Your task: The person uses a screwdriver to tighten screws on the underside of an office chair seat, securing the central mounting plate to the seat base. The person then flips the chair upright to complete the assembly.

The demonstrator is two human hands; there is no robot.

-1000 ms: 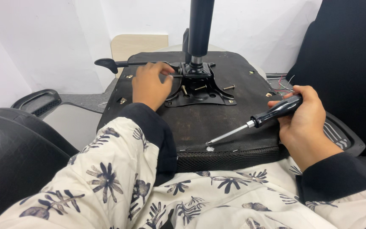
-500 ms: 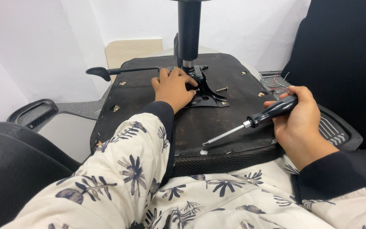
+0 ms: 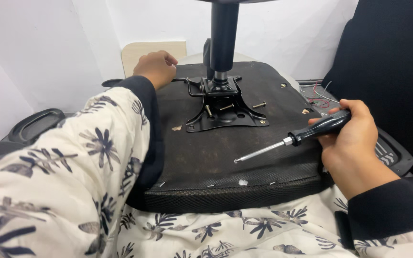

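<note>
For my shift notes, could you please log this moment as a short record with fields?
Setting: upturned chair seat, black underside facing up, lying across the person's lap
Left hand: closed at the seat's far left edge, by the black lever
Right hand: grips a screwdriver, its tip low over the seat
Mounting plate: black metal, under the gas column
Loose screws: lying on and beside the plate
</note>
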